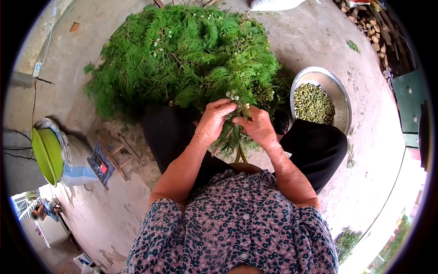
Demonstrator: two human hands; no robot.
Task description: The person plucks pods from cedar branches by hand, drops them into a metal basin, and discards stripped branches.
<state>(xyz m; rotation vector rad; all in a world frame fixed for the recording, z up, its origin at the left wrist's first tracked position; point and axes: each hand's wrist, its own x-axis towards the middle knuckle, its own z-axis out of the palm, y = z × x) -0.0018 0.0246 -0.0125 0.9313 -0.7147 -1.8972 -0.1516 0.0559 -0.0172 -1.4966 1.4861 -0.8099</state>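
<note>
A large heap of green conifer branches (173, 59), with feathery, thuja-like foliage and small pale cones, lies on the ground in front of my knees. At its near edge I hold a sprig (239, 101) that bears a few pale green cones (232, 95). My left hand (213, 122) pinches it just below those cones, thumb and fingers together. Close beside it, my right hand (258, 128) has its fingers bent around the same sprig, with its thumb pointing at the left hand; the fingertips are partly hidden.
Right of the heap, a metal basin (343, 98) holds many small round green cones (314, 104). On the left are a small wooden stool (104, 166), a pale sack (75, 155) and a lime-green tub (47, 155). Firewood (376, 34) is stacked at upper right.
</note>
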